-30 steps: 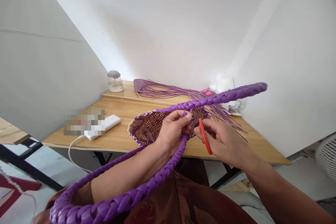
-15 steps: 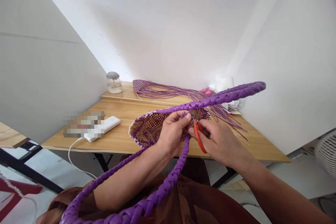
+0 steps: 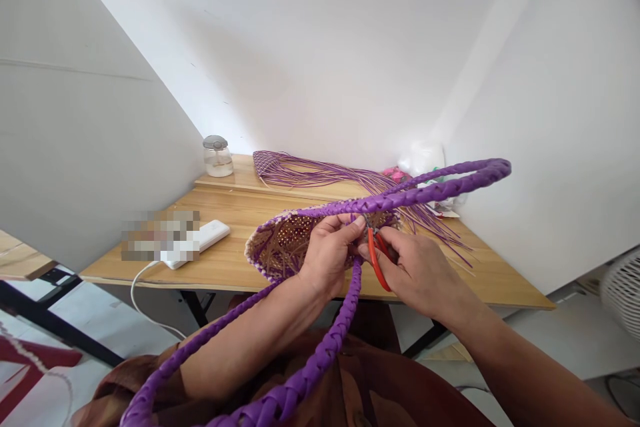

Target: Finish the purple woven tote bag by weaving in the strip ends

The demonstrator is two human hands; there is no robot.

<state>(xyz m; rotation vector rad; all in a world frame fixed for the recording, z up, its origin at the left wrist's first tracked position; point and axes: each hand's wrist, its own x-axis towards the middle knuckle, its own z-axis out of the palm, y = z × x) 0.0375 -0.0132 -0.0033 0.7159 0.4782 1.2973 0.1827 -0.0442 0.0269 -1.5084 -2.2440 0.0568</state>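
Note:
A woven basket [image 3: 280, 247] in purple, brown and cream lies on its side on the table, its mouth facing me. Two purple braided handles belong to it: the far handle [image 3: 425, 195] sticks out to the right, and the near handle [image 3: 315, 367] loops down toward my lap. My left hand [image 3: 330, 247] is closed at the basket's rim, pinching a short purple strip [image 3: 353, 218] between thumb and fingers. Orange-handled pliers [image 3: 377, 260] are gripped in my right hand [image 3: 417, 267], with their metal jaws close to my left fingertips. The jaw tips are partly hidden.
Behind the basket lies a partly woven piece [image 3: 270, 165] with long loose purple strands. A lidded glass jar [image 3: 218, 159] stands at the back left. A white power strip [image 3: 200, 243] with a cable is on the left, plastic bags [image 3: 423, 159] at the back right, a fan [image 3: 623, 287] far right.
Both hands stay almost in place at the rim. The far handle has shifted slightly right and down, its two strands spreading apart, and the near loop has moved slightly right.

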